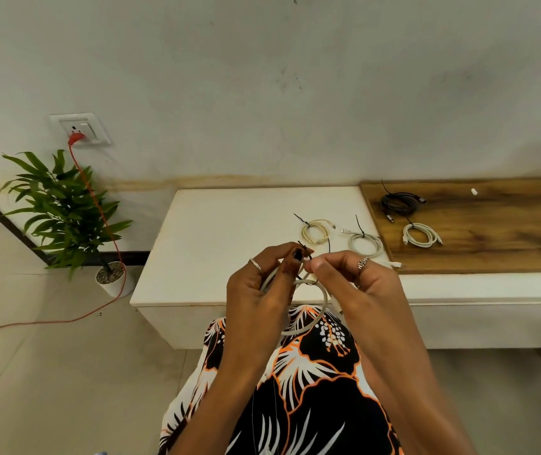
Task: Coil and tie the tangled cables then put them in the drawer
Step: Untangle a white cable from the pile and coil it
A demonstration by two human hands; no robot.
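Note:
I hold a coiled white cable (321, 310) in front of me, above my lap. My left hand (262, 284) grips the coil's top and pinches one end of a thin black zip tie (305, 252). My right hand (344, 274) pinches the tie's other end just beside it. On the white cabinet top (216, 231) lie a cream coil (315, 232) and a white coil (366, 244), each bound with a black tie. On the wooden board (492, 231) to the right lie a black coil (399, 203) and a white coil (422, 234).
A small white piece (474, 191) lies at the back of the wooden board. A potted plant (62, 208) stands on the floor at the left. An orange cord (98, 205) runs from a wall socket (80, 129) down across the floor.

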